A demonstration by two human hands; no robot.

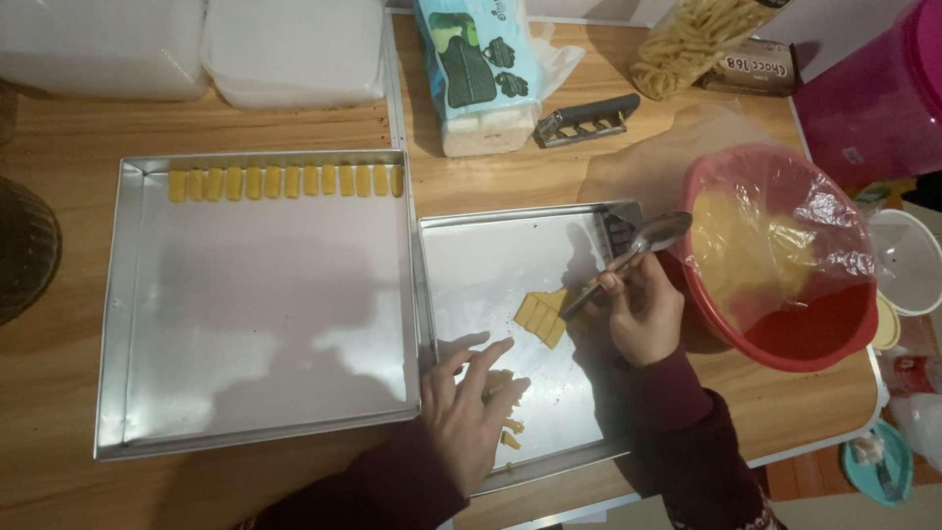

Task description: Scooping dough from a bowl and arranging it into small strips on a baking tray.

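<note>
Yellow ridged dough strips [542, 317] lie mid-frame in the smaller metal tray [491, 265]; right hand [643, 314] grips a steel spoon [638, 245] beside them, left hand [466, 412] rests flat, fingers spread.

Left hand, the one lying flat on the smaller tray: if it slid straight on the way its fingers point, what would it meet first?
Probably the yellow dough slab on the smaller tray. The left hand points up-right toward it.

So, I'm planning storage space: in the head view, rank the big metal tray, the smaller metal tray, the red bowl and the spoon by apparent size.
1. Big metal tray
2. Smaller metal tray
3. Red bowl, looking slightly smaller than that tray
4. Spoon
</note>
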